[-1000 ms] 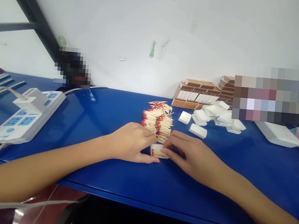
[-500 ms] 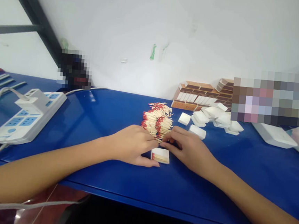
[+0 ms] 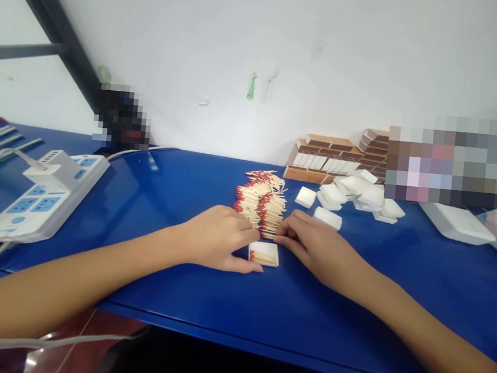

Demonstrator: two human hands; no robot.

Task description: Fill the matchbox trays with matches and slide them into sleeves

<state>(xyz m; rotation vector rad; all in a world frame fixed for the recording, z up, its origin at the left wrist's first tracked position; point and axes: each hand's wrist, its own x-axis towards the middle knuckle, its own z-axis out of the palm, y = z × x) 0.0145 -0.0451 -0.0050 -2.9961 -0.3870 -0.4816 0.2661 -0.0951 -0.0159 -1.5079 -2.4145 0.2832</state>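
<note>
A small white matchbox tray (image 3: 271, 249) lies on the blue table, with a row of red-headed matches (image 3: 263, 258) along its near side. My left hand (image 3: 220, 237) holds the tray's left end, thumb at the near edge and curled fingers at the far one. Just beyond the tray spreads a large heap of matches (image 3: 261, 202), mostly with heads to the left. At the heap's near right edge, my right hand (image 3: 319, 248) pinches the tail ends of matches between thumb and forefinger; how many is hidden.
Several white trays (image 3: 361, 192) are piled behind my right hand. Brown matchboxes (image 3: 320, 158) are stacked against the wall. A white power strip (image 3: 56, 198) with cables stands at the left. A white box (image 3: 458, 224) lies at the right.
My right hand has drawn slightly right, apart from my left fingers, and now pinches at the heap's near edge. My left hand stays by the tray. The view has shifted slightly.
</note>
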